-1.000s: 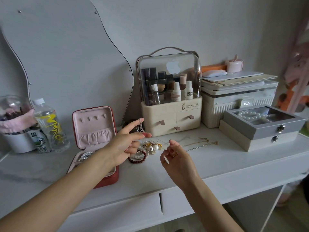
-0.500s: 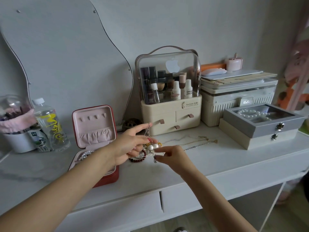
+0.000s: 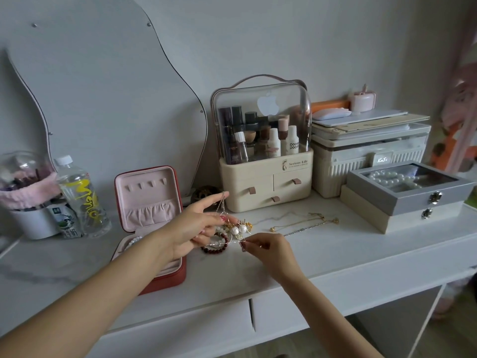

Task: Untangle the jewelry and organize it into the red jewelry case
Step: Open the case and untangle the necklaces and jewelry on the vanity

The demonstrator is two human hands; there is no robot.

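The red jewelry case (image 3: 178, 273) stands open at the left on the white table, its pink lid upright, with a pearl piece inside. Just right of it lies a tangle of jewelry (image 3: 238, 229): pearl pieces, gold bits and a dark red bead bracelet (image 3: 214, 249). My left hand (image 3: 196, 226) hovers over the tangle and holds a thin silver chain (image 3: 222, 204) between forefinger and thumb. My right hand (image 3: 265, 248) pinches the other end of the chain near the bead bracelet. Two thin necklaces (image 3: 304, 223) lie loose to the right.
A cream cosmetics organizer (image 3: 265, 187) stands behind the tangle. Grey and cream jewelry boxes (image 3: 402, 200) sit at right, in front of a white storage box (image 3: 369, 156). A water bottle (image 3: 82, 200) and a white cup (image 3: 33, 223) stand left. A wavy mirror (image 3: 103, 99) leans on the wall.
My right hand moved forward to the tangle and closed on the chain's lower end. My left hand lowered slightly toward the pile, still holding the chain.
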